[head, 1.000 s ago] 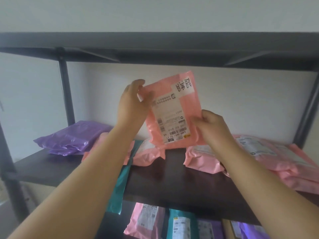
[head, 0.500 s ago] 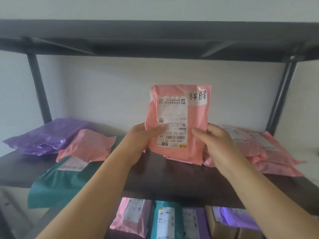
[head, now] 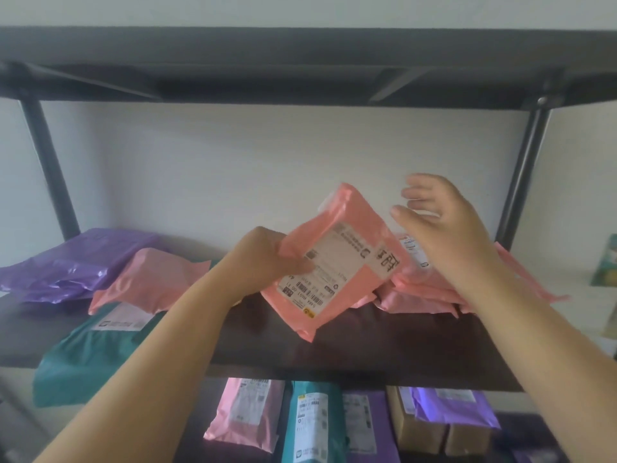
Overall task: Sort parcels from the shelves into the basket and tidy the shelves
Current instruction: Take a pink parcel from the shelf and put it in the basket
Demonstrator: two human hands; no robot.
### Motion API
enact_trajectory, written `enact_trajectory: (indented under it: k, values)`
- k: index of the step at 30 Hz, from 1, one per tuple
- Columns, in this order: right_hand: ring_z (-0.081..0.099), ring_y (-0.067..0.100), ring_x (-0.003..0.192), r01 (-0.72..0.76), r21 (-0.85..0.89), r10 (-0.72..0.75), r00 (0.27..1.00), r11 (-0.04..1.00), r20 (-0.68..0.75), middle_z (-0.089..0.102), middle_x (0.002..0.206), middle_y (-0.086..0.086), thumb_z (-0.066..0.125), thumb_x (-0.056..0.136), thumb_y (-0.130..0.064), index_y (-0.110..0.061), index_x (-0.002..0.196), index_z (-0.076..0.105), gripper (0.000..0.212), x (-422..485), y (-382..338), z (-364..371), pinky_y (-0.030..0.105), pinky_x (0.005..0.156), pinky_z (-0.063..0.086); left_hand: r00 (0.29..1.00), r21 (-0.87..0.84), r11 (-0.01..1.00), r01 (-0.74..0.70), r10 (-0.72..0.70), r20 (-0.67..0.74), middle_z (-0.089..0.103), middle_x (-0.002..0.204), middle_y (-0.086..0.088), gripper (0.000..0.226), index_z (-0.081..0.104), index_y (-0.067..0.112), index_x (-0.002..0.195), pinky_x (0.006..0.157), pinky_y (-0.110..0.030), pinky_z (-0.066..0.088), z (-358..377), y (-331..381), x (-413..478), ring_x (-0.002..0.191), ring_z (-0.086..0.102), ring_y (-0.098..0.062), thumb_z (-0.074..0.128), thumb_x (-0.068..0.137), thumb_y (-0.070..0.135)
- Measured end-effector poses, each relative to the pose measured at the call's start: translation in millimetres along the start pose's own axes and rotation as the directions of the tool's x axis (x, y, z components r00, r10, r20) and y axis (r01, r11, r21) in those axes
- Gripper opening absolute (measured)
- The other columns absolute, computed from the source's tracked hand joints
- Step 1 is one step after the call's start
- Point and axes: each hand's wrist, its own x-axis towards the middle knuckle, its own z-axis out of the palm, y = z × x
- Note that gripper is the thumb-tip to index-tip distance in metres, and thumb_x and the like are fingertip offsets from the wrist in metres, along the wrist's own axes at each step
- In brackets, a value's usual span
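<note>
A pink parcel [head: 337, 262] with a white shipping label hangs tilted above the dark shelf board [head: 384, 349]. My left hand [head: 263, 262] grips its left edge, thumb on the label. Clear of the parcel, my right hand [head: 444, 225] hovers just to its right with fingers spread and relaxed. It is above a stack of pink parcels [head: 417, 295] lying on the right of the shelf. No basket is in view.
On the shelf's left lie a purple parcel [head: 73, 259], a pink parcel [head: 150, 279] and a teal parcel [head: 90, 359] overhanging the front edge. The shelf below holds pink, teal and purple parcels and cardboard boxes [head: 434, 432]. Black uprights [head: 524, 172] stand at both sides.
My right hand has let go of the pink parcel and lifted up to the right. The parcel has tilted clockwise and dropped lower, held by my left hand alone.
</note>
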Motion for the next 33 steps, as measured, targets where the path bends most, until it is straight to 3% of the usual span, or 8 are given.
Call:
enact_trajectory:
  k: [4,8,13,16,18,22,29,33]
  values:
    - [0.061,-0.011,0.1,0.089,-0.055,-0.073,0.966,0.994,0.249,0.066,0.112,-0.022,0.063,0.094,-0.033,-0.039,0.122,0.061,0.029,5.3,-11.8,-3.2,0.018,0.085,0.05,0.997,0.238,0.969,-0.072,0.062,0.05,0.076,0.077,0.001,0.011,0.075,0.022,0.078,0.078,-0.039,0.059,3.0,20.4,-1.5,0.077,0.073,-0.018,0.083,0.075,0.03]
    - [0.069,-0.001,0.086,0.102,-0.049,-0.087,0.963,0.994,0.254,0.075,0.091,-0.015,0.066,0.093,-0.018,-0.03,0.096,0.073,0.014,6.0,-13.3,-6.8,0.021,0.083,0.055,0.994,0.243,0.967,-0.083,0.063,0.088,0.077,0.079,0.0,0.022,0.077,0.015,0.085,0.081,-0.044,0.058,3.0,27.4,-3.3,0.078,0.074,-0.018,0.084,0.072,0.032]
    - [0.071,-0.002,0.078,0.02,0.083,-0.038,0.977,0.996,0.211,0.077,0.084,-0.014,0.068,0.092,-0.019,-0.026,0.096,0.076,0.011,3.0,-7.4,-14.3,0.005,0.068,0.05,0.997,-0.055,0.998,-0.02,0.024,0.079,0.077,0.082,-0.008,0.035,0.077,0.01,0.081,0.091,-0.053,0.055,-3.5,20.2,-10.1,0.082,0.074,-0.03,0.085,0.065,0.041]
    - [0.073,0.016,0.084,-0.051,0.24,0.024,0.993,0.969,0.115,0.078,0.087,-0.002,0.067,0.093,-0.017,-0.02,0.1,0.078,0.013,-0.8,-2.2,-14.7,0.018,0.076,0.058,0.995,-0.378,0.926,-0.001,0.039,0.095,0.072,0.1,-0.025,0.067,0.072,-0.002,0.096,0.098,-0.071,0.041,-3.9,7.6,-10.2,0.099,0.067,-0.047,0.092,0.054,0.046]
    - [0.073,0.025,0.086,-0.112,0.343,0.091,0.993,0.933,0.078,0.078,0.088,0.003,0.067,0.093,-0.016,-0.019,0.102,0.077,0.014,-2.9,1.7,-11.6,0.032,0.077,0.061,0.994,-0.421,0.907,-0.004,0.051,0.101,0.072,0.102,-0.024,0.066,0.071,-0.002,0.099,0.099,-0.07,0.04,-2.0,3.8,-8.5,0.101,0.067,-0.046,0.09,0.057,0.046]
    - [0.075,0.017,0.08,-0.232,0.441,0.236,0.971,0.867,0.045,0.078,0.089,0.002,0.068,0.092,-0.014,-0.019,0.1,0.077,0.013,-1.4,10.9,-5.3,0.026,0.07,0.057,0.998,-0.378,0.924,-0.058,0.066,0.008,0.076,0.093,-0.014,0.058,0.074,0.004,0.093,0.097,-0.065,0.045,4.9,7.8,-2.7,0.096,0.07,-0.04,0.08,0.062,0.053]
    - [0.066,-0.005,0.094,-0.114,-0.026,0.117,0.946,0.993,0.302,0.073,0.101,-0.019,0.065,0.094,-0.03,-0.035,0.106,0.073,0.015,-3.0,9.4,-10.8,0.015,0.076,0.047,0.993,-0.198,0.974,-0.106,0.094,-0.069,0.072,0.089,-0.023,0.059,0.065,-0.004,0.094,0.077,-0.055,0.055,10.8,17.5,6.5,0.08,0.071,-0.04,0.076,0.074,0.05]
    - [0.072,0.003,0.084,-0.02,-0.212,0.111,0.895,0.977,0.431,0.076,0.089,-0.012,0.069,0.091,-0.036,-0.028,0.095,0.076,0.012,-5.4,3.0,-0.8,0.034,0.079,0.061,0.979,-0.088,0.982,-0.168,0.156,-0.129,0.073,0.082,-0.013,0.043,0.066,0.0,0.087,0.061,-0.027,0.051,19.9,31.7,9.5,0.066,0.069,-0.025,0.071,0.085,0.043]
